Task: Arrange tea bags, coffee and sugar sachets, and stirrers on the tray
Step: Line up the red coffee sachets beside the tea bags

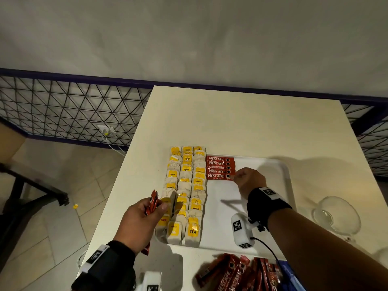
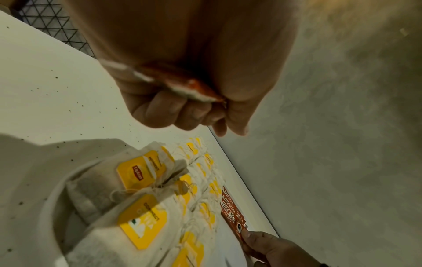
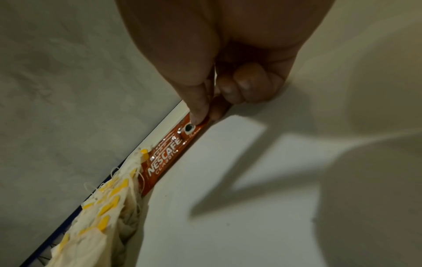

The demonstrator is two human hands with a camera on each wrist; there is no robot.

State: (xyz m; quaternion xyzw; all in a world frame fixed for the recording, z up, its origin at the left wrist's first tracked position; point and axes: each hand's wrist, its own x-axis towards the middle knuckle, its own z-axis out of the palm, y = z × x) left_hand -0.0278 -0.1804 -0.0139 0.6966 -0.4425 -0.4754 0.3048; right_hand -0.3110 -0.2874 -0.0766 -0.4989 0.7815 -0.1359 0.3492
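A white tray (image 1: 262, 208) lies on the cream table (image 1: 241, 122). Its left part holds three columns of yellow-tagged tea bags (image 1: 185, 190). To their right, several red coffee sachets (image 1: 219, 168) lie in an overlapping stack. My right hand (image 1: 243, 178) pinches the right end of the nearest coffee sachet (image 3: 169, 150) between thumb and fingers, flat on the tray. My left hand (image 1: 144, 217) hovers over the tray's left edge and grips a small bundle of red sachets (image 1: 152, 203) in its fist, seen as a red edge (image 2: 194, 88) in the left wrist view.
A loose pile of red sachets (image 1: 237, 271) lies at the table's near edge, with a blue packet (image 1: 290, 276) beside it. A clear glass bowl (image 1: 336, 215) stands right of the tray. A wire-mesh railing (image 1: 73, 110) runs behind the table; floor lies to the left.
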